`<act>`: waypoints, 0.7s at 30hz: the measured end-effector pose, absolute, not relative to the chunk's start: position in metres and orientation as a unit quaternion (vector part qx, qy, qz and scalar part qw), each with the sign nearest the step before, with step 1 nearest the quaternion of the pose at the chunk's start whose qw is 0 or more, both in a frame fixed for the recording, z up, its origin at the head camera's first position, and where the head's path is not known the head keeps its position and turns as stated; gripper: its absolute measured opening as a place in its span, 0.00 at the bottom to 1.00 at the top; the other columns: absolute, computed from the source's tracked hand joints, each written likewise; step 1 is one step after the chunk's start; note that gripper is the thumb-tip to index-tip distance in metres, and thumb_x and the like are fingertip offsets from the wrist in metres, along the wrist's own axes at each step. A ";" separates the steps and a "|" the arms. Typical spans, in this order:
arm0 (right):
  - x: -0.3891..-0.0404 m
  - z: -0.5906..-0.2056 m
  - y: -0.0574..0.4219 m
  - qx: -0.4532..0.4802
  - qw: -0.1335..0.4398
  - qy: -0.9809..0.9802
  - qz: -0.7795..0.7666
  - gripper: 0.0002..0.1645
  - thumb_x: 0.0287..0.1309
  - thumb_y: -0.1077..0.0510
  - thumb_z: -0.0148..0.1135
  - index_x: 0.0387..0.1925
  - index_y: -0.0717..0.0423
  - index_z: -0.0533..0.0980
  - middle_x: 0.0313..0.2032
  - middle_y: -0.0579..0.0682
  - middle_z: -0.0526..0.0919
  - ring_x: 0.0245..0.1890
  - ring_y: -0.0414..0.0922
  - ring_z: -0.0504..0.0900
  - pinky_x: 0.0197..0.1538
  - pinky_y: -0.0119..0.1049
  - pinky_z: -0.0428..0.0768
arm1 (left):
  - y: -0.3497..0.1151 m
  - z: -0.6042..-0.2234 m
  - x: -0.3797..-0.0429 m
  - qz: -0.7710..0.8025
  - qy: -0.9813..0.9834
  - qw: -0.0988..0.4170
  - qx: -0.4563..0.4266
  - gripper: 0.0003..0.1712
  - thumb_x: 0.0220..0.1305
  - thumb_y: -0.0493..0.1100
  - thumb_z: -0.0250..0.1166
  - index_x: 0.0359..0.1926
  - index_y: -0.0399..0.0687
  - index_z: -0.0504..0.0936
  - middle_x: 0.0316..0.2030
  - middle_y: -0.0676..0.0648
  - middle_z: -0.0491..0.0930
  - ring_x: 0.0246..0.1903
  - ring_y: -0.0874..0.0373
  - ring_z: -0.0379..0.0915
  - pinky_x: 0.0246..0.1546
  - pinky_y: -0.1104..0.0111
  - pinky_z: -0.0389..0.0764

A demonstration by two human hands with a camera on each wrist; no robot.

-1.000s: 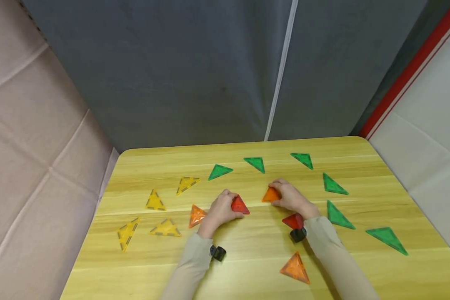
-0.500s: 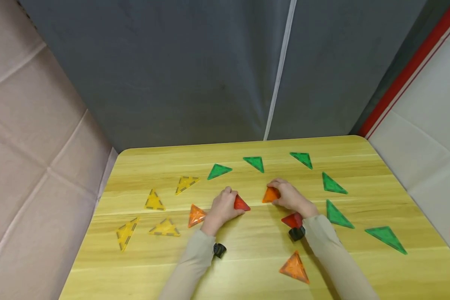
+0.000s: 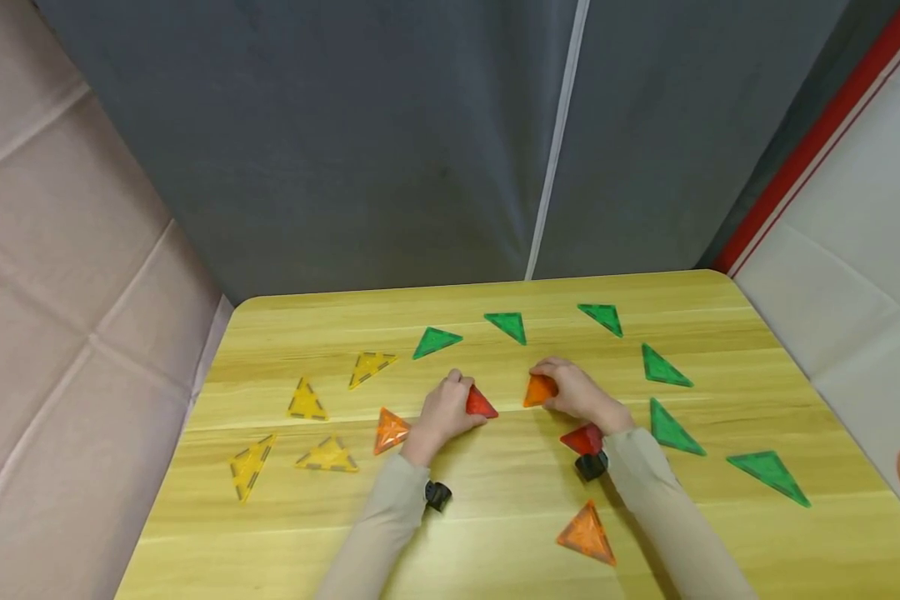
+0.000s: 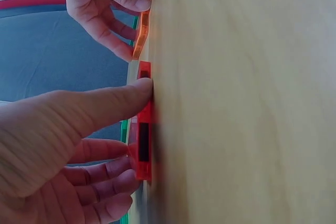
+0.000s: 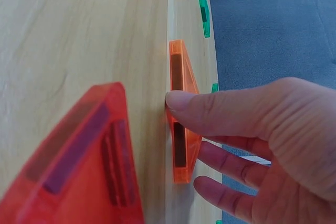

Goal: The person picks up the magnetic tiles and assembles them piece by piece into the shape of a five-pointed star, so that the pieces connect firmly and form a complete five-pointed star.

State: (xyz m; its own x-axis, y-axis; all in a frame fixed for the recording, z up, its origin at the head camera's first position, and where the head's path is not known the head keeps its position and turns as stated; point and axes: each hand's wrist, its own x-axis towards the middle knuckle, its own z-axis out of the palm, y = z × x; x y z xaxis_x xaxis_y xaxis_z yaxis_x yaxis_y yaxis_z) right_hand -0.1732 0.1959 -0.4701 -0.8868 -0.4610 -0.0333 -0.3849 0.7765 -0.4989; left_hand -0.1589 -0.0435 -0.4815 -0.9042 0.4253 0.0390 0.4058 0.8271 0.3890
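In the head view my left hand (image 3: pixel 444 414) pinches a red triangular magnetic tile (image 3: pixel 482 403) by its edges. The left wrist view has the thumb on the near edge of this red tile (image 4: pixel 144 153), with the fingers behind it. Across a small gap, my right hand (image 3: pixel 579 392) holds an orange triangular magnetic tile (image 3: pixel 537 391) between thumb and fingers. Dark magnet strips show along that orange tile (image 5: pixel 178 69) in the right wrist view. A second red tile (image 3: pixel 581 439) lies beneath the right wrist. Another orange tile (image 3: pixel 392 430) is beside the left wrist.
A third orange tile (image 3: pixel 587 534) lies near the front. Several yellow triangles (image 3: pixel 328 456) are spread on the left of the wooden table (image 3: pixel 495 533). Several green triangles (image 3: pixel 664 365) curve along the back and right. A grey curtain (image 3: pixel 390 167) hangs behind the table.
My left hand has shifted slightly toward the back of the table with the red tile, which has turned a little. My right hand and its orange tile have stayed almost still.
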 end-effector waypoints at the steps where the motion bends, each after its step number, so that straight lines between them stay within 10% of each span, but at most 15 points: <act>1: -0.173 -0.470 0.196 -0.224 0.078 0.939 -0.250 0.31 0.44 0.70 0.71 0.53 0.69 0.74 0.53 0.64 0.74 0.51 0.59 0.73 0.56 0.51 0.71 | -0.044 -0.482 -0.159 0.200 0.955 0.027 0.218 0.33 0.45 0.50 0.76 0.49 0.34 0.77 0.36 0.44 0.71 0.32 0.53 0.73 0.32 0.64 0.78; 21: -0.174 -0.462 0.186 -0.211 0.116 0.933 -0.266 0.34 0.44 0.66 0.72 0.53 0.77 0.70 0.36 0.57 0.73 0.30 0.45 0.68 0.31 0.32 0.70 | -0.046 -0.480 -0.156 0.213 0.952 0.040 0.217 0.34 0.47 0.49 0.75 0.51 0.32 0.77 0.37 0.42 0.70 0.32 0.52 0.72 0.32 0.64 0.78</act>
State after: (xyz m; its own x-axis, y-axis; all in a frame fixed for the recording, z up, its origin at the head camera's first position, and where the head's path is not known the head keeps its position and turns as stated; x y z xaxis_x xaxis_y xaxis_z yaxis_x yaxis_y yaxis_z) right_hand -0.1736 0.1860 -0.4619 -0.8842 -0.4552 -0.1046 -0.3314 0.7692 -0.5464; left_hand -0.1563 -0.0456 -0.4797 -0.9030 0.4294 0.0168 0.3955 0.8153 0.4229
